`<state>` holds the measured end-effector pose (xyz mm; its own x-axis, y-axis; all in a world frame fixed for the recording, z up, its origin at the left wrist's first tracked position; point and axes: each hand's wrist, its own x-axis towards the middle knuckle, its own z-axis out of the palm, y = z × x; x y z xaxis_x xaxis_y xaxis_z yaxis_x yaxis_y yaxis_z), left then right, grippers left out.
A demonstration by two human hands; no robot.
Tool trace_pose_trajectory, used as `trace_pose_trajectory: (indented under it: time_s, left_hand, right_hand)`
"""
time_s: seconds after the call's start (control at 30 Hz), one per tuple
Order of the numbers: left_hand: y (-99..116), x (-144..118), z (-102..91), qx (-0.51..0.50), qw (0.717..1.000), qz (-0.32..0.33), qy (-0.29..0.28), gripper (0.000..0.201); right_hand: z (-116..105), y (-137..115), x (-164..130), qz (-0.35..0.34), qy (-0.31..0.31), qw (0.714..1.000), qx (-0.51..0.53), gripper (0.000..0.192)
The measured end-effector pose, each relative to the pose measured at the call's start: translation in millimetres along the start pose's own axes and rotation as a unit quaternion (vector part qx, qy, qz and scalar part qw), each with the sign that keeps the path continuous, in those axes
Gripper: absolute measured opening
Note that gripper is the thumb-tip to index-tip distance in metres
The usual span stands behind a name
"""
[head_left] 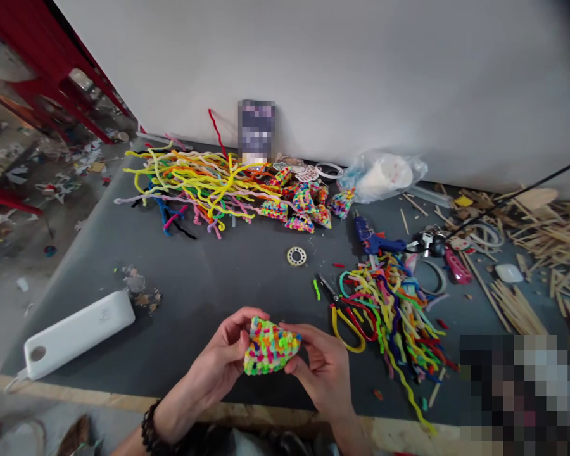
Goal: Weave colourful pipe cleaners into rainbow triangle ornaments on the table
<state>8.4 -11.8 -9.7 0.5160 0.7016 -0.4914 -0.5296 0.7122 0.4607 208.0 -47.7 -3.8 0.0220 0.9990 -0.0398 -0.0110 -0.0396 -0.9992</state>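
Between my two hands is a multicoloured woven cone point(270, 348), its surface a grid of bright green, yellow, pink, orange and blue fuzzy strips. My left hand point(225, 351) grips its wide end, thumb in front and fingers behind. At the pointed right end, my right hand point(320, 367) pinches the tip between thumb and fingers. The cone lies on its side in the air above the near part of the dark table point(180, 342). Scissors point(349, 313) with red and yellow handles rest right of my right hand, beside a heap of short pipe cleaners point(399, 310).
Long pipe cleaners point(194, 180) spread across the back left, near several similar woven pieces point(304, 202). A blue glue gun point(375, 237) lies on the right, with wooden sticks point(513, 291) beyond. A white power bank point(80, 332) sits at the left; a small ring point(296, 256) lies mid-table.
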Motion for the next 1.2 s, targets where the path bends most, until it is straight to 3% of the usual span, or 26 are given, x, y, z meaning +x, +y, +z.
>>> trace_pose_trajectory:
  time_s: [0.27,0.57,0.83,0.93,1.03,1.13,1.2]
  left_hand:
    - [0.8,-7.7,9.6,0.054,0.998,0.028,0.004,0.044]
    - [3.0,-4.8,13.5,0.071,0.997,0.034,-0.01,0.04]
    - [1.2,-4.7,8.6,0.078,0.997,0.02,-0.015,0.038]
    - [1.9,-1.7,3.6,0.069,0.998,-0.005,-0.002,0.042]
    - [3.0,3.3,-0.3,0.085,0.995,-0.004,0.058,0.048]
    - [2.8,7.0,-1.1,0.135,0.988,0.029,0.073,0.046]
    - [2.9,7.6,0.4,0.22,0.971,0.075,0.063,0.048]
  right_hand:
    - [-4.5,-11.4,0.6,-0.085,0.008,0.993,-0.081,0.03]
    - [-5.3,-8.2,-0.2,-0.105,0.004,0.99,-0.093,0.033]
    - [-15.0,-9.0,0.8,-0.12,-0.062,0.984,-0.119,0.037]
    - [-12.6,-8.0,0.9,-0.073,-0.049,0.989,-0.115,0.034]
    - [-5.3,-2.7,2.0,0.045,0.022,0.994,-0.095,0.028]
    - [0.2,3.4,4.9,0.154,0.084,0.984,-0.038,0.043]
    - [-0.1,5.5,7.3,0.182,0.093,0.979,0.002,0.055]
